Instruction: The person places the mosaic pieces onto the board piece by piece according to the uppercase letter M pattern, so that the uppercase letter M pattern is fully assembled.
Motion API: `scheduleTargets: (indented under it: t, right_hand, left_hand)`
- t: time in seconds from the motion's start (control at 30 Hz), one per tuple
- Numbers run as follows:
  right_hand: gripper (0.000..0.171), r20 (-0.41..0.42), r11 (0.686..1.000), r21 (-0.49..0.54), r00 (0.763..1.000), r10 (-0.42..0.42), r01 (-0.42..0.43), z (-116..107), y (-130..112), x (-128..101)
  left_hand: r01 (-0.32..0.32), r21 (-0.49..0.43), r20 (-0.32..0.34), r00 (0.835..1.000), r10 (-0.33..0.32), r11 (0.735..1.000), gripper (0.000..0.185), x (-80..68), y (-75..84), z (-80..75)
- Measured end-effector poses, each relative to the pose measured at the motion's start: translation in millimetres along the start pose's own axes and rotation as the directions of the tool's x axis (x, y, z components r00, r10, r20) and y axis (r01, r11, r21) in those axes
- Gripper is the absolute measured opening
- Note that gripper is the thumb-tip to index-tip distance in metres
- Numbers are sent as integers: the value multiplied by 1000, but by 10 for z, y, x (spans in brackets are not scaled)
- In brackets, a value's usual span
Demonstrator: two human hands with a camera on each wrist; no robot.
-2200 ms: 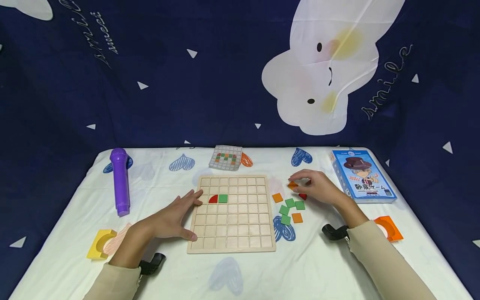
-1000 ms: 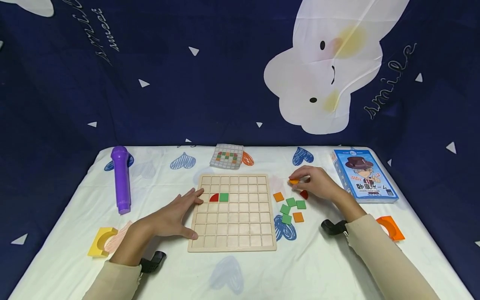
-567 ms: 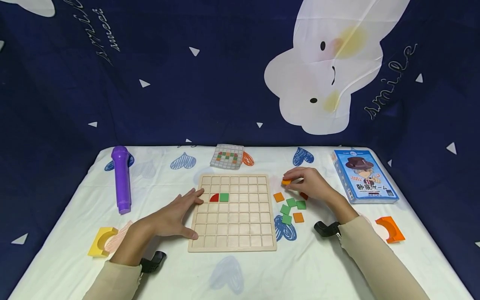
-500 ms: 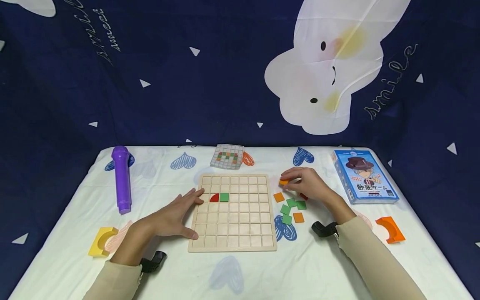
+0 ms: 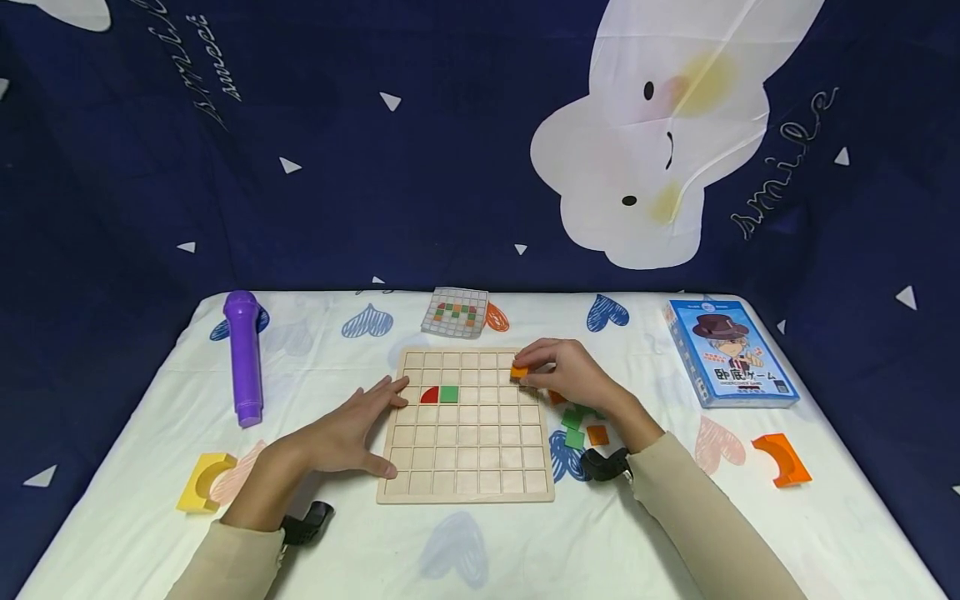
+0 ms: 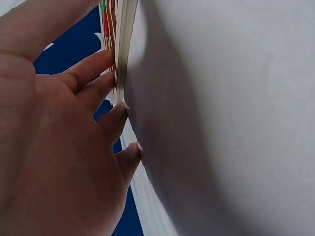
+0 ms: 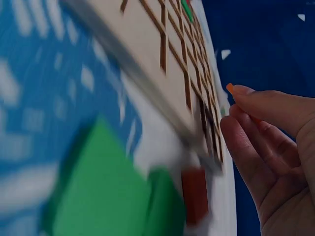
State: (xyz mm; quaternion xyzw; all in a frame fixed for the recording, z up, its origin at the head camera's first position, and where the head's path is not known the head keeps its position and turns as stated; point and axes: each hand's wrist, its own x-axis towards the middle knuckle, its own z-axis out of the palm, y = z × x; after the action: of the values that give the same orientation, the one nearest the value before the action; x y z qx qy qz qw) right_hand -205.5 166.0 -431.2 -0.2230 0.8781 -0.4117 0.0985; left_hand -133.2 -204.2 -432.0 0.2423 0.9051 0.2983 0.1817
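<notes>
Right-hand grip (image 5: 573,373) pinches an orange tile (image 5: 518,373) over the wooden grid board (image 5: 468,458); left-hand grip (image 5: 337,435), fingers spread, touches the board's left edge.

And here's the table (image 5: 510,542), dressed in a white cloth with blue, pink and orange hearts scribbled across it! Centre stage, flat down, the wooden grid board (image 5: 468,435); just behind it, a small pattern card (image 5: 454,313). Over on the left, a purple microphone (image 5: 244,358) lying lengthwise, a yellow arch block (image 5: 197,481) nearer the front. Out right, a blue box (image 5: 731,350) picture side up, with an orange arch block (image 5: 785,457) in front. And beside the board's right edge, loose green tiles (image 5: 574,438) and orange tiles (image 5: 597,435), partly hidden!
</notes>
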Motion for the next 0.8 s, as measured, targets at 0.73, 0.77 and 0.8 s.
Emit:
scheduleTargets:
  t: [0.73,0.77,0.8]
  right_hand:
    - [25,113,990,-53,986,-124,130,522,-311,217]
    - [25,115,989,-64,986,-123,131,534,-315,222]
    - [24,118,990,-70,986,-117,126,545,-322,228]
  left_hand:
    - [17,-3,1,1000,-17,1000,116,13,25,-3]
    - [19,-6,2,1000,-19,1000,116,8,28,-5]
    - [21,-10,3,1000,-21,1000,116,2,31,-7]
